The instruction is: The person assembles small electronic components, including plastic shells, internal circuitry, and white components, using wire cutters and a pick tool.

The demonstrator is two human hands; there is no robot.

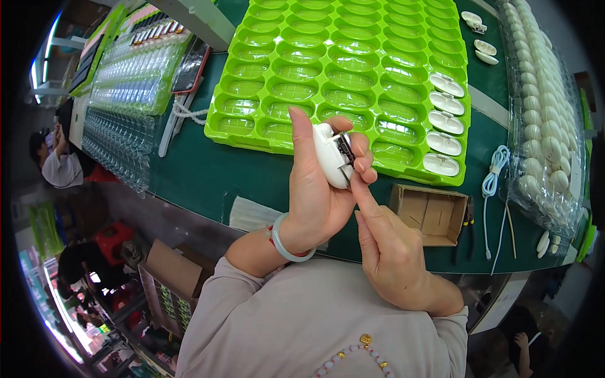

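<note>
My left hand (315,205) is closed around a white oval case (328,157), raised in front of my chest. A dark inner part with a shiny metal-looking edge (344,148) shows on the case's right side. My right hand (396,255) has its index fingertip against the case's lower right edge, beside a thin dark sliver. Its other fingers are curled, and whatever they may pinch is hidden. Beyond my hands lies a bright green tray (302,146) with rows of oval pockets. Several open white cases (443,143) fill the near pockets of its right column.
A small cardboard box (463,217) stands beside dark-handled pliers (465,233). A coiled light-blue cable (496,170) lies to the right, near clear trays of white rounded parts (548,135). Two white cases (485,51) sit past the green tray. A phone (191,68) lies left.
</note>
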